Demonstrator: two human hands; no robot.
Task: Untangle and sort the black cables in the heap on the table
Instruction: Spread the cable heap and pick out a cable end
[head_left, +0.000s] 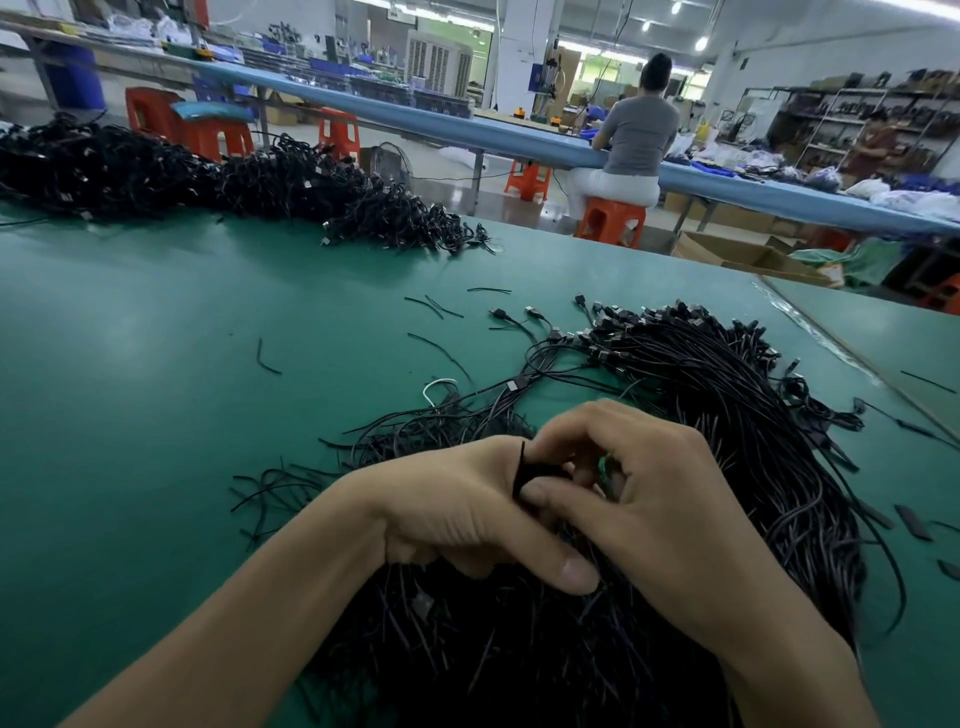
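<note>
A large heap of thin black cables (701, 395) with plug ends spreads over the green table (156, 389) in front of me, running from the far right down under my arms. My left hand (467, 509) and my right hand (644, 488) meet over the near part of the heap. Together they pinch a small bunch of black cable ends (519, 467) that sticks up between the fingers. My left thumb lies across the cables below. The fingertips of both hands are partly hidden by each other.
A second long heap of black cables (208, 176) lies at the table's far left. Loose cable scraps (441, 306) and a white wire loop (436, 389) dot the middle. A person (634, 135) sits at a blue bench beyond, among orange stools (608, 223).
</note>
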